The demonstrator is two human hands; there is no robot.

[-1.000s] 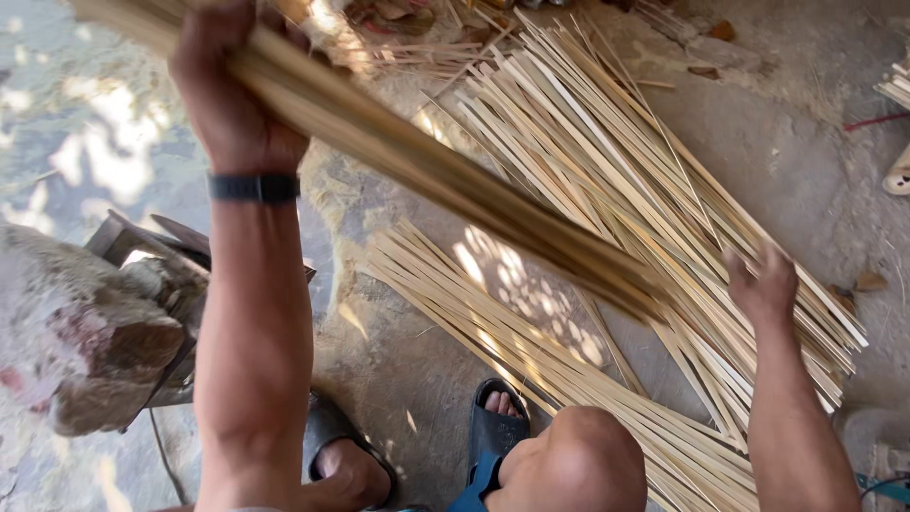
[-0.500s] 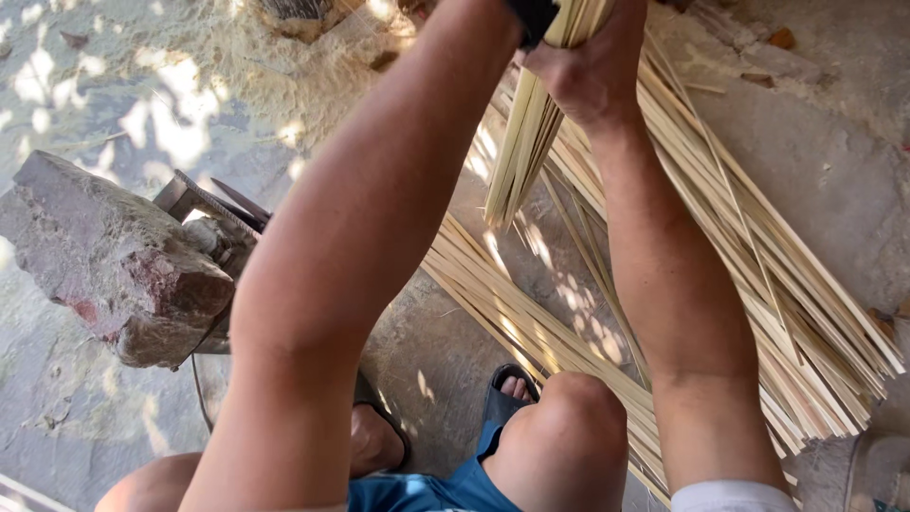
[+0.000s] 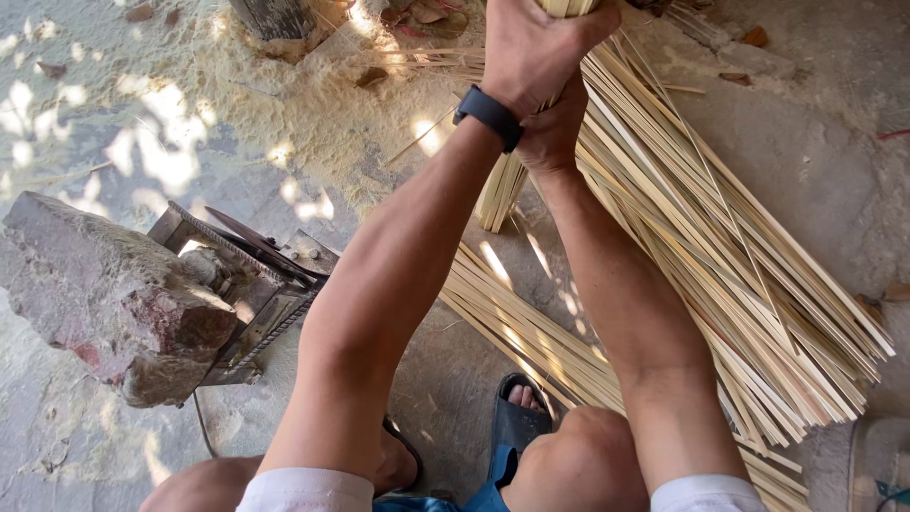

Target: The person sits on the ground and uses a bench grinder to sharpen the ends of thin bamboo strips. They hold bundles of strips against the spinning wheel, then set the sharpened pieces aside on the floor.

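We have both hands clamped on one bundle of bamboo strips (image 3: 500, 194) — left hand (image 3: 540, 47) at 12 o'clock, right hand (image 3: 555, 128) just under it. The bundle stands near-upright, its long axis dropping toward 6 o'clock, above the floor (image 3: 806, 142).

arms: both stretched forward | hands: left hand (image 3: 540, 47) fisted above right hand (image 3: 555, 128), touching
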